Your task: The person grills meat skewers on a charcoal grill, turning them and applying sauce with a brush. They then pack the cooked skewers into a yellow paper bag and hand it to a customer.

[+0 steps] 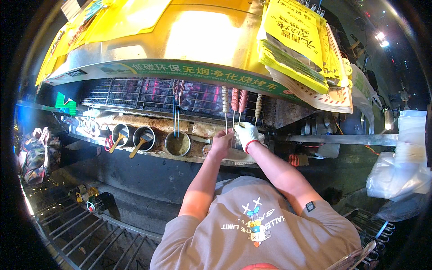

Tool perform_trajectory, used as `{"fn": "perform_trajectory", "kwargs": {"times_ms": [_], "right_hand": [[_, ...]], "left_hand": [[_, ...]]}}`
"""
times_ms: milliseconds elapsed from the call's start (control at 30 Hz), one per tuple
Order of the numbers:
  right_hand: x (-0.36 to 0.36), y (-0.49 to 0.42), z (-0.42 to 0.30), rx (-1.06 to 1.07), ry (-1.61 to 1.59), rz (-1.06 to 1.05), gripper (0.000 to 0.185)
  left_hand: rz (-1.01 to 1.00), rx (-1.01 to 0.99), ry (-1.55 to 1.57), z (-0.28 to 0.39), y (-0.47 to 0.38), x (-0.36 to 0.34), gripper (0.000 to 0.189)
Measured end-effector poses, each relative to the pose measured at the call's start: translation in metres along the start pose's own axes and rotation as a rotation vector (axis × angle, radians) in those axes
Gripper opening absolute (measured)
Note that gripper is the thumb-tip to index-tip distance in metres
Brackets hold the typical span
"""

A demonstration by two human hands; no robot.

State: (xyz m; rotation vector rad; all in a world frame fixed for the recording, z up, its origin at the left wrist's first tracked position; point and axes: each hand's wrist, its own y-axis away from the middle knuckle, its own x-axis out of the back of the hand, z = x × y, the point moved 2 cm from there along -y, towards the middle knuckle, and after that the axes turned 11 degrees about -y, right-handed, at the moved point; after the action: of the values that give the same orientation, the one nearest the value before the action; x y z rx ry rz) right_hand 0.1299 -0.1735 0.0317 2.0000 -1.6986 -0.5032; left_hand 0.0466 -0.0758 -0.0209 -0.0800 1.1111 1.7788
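Note:
Over the charcoal grill grate, my bare left hand pinches thin skewer sticks near their lower ends. A pale spiral-cut skewer and a red scored sausage lie above it. My right hand, in a white knit glove, closes around the stick of a second red sausage. Its fingers partly hide the stick ends. Another pale spiral skewer rests on the grate just to the right. Farther left lie dark meat skewers, their metal sticks reaching over a seasoning pot.
Two metal pots with wooden-handled brushes stand on the front ledge, beside red-handled scissors. Yellow bags hang above the grill's right end. Clear plastic bags are at far right. Another person is at far left.

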Motion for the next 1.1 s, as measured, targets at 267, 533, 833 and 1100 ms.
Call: {"fn": "perform_trajectory", "kwargs": {"times_ms": [267,533,833,1100], "right_hand": [[0.001,0.009,-0.007,-0.041,-0.075,0.005,0.017],[0.003,0.004,-0.001,-0.089,-0.072,-0.023,0.022],[0.003,0.002,-0.002,-0.138,-0.015,-0.092,0.028],[0.018,0.028,-0.014,-0.222,-0.093,-0.18,0.038]], "left_hand": [[-0.051,0.016,0.182,-0.008,-0.01,0.0,0.007],[-0.017,-0.012,0.051,-0.007,-0.007,-0.002,0.007],[0.156,-0.003,-0.111,0.005,0.006,-0.008,0.011],[0.157,-0.094,-0.147,0.007,0.008,0.013,0.011]]}}
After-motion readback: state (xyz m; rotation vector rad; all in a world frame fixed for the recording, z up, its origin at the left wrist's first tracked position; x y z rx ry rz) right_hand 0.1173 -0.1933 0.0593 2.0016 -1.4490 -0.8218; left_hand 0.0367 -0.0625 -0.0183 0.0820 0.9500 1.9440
